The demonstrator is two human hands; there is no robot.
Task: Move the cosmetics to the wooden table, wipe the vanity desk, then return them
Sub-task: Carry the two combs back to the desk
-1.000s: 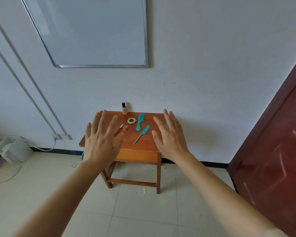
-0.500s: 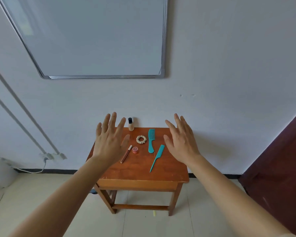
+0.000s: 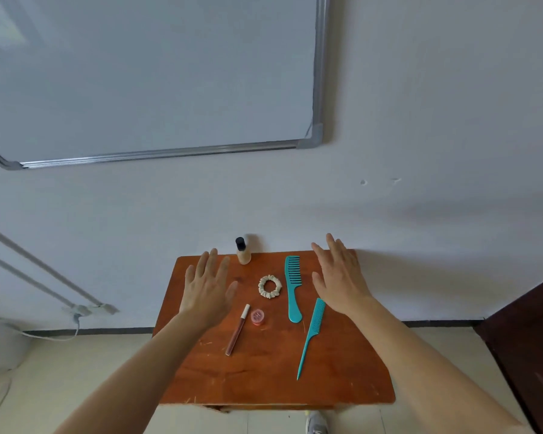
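Where the wooden counter [image 3: 264,377] stands against the white wall, the head view shows the cosmetics lying across its top. A foundation bottle [image 3: 243,252] with a black cap stands upright at the far edge, close to the wall. Nearer the viewer lies a cream scrunchie [image 3: 261,286], and just to its right a teal wide-tooth comb [image 3: 292,296], teeth end toward the wall. A teal tail comb [image 3: 311,333] lies right of that comb's handle, its thin tail pointing toward the viewer. Left of centre, a lip gloss tube [image 3: 237,332] lies with its white cap pointing away, and a small pink jar [image 3: 257,317] sits just beside the cap end. The left grip [image 3: 206,289] is released: fingers straight and spread, palm down, over the counter's left part, holding nothing. The right grip [image 3: 339,280] is likewise released, palm down, over the far right corner, just right of the wide-tooth comb. Whether either palm touches the wood cannot be told. A whiteboard [image 3: 138,73] hangs above; a dark door [image 3: 530,339] shows at the right edge.
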